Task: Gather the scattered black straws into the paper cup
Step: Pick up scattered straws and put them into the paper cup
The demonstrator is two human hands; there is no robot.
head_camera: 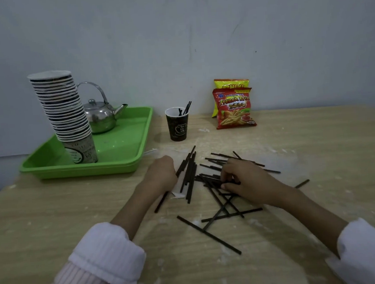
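You were mid-gather here: your left hand [162, 173] was clenched round a bunch of black straws [190, 175], and your right hand [244, 178] was pinching a few out of the pile on the table [318, 141]. The paper cup [178, 125], just beyond the pile, held only a few. Next I'd guess you needed to square the bundle up and drop it in over the rim.

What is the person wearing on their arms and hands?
The left sleeve is pale pink ribbed knit, the right sleeve looks whiter; both are rolled back. The left hand and right hand are bare: no gloves or rings.
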